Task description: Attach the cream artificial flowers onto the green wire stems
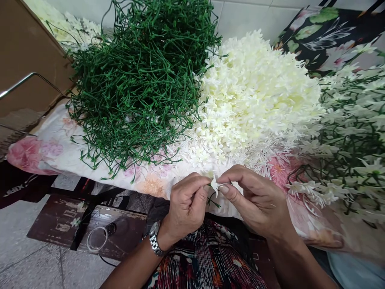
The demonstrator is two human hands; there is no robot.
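Note:
Both hands meet in front of my body at a small white flower (214, 185). My left hand (189, 200), with a metal watch on its wrist, pinches the flower's green stem between thumb and forefinger. From the other side, my right hand (255, 198) pinches a thin white strand at the flower's centre. Beyond them, on a floral cloth (114, 170), lie a tangled heap of green stems (141, 80) and, to its right, a pile of cream-white petals (255, 92). White strands (266, 150) lie along the pile's near edge.
Flowers on green stems (355, 132) are heaped at the right. A cardboard box (33, 52) with a metal rod stands at the left. Below the cloth are a brown wooden surface (123, 237) and a clear round item (97, 239). Tiled wall lies behind.

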